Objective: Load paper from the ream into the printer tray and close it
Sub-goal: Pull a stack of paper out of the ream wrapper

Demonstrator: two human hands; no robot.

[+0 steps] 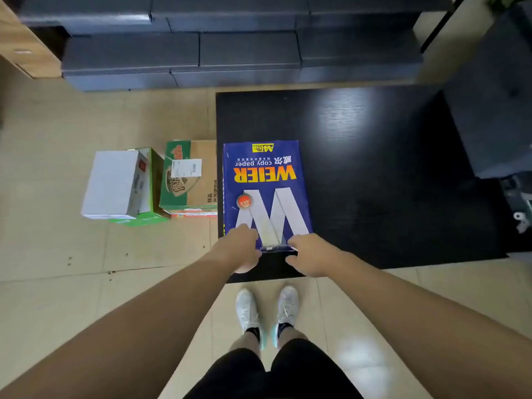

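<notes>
A blue ream of copy paper (266, 191) with yellow lettering and a large white W lies flat on the left part of a low black table (374, 174). My left hand (240, 249) grips the ream's near left corner. My right hand (312, 254) holds its near right corner. Between the two hands the wrapper's near end (276, 248) looks opened or creased. At the right edge of the view stands a dark machine (495, 110), probably the printer; its tray is not visible.
Cardboard boxes (190, 180) and a white box (115, 185) stand on the tiled floor left of the table. Stacked dark grey cartons (230, 53) line the back. A wooden cabinet (23, 44) is at the upper left. My white shoes (267, 309) are just before the table's edge.
</notes>
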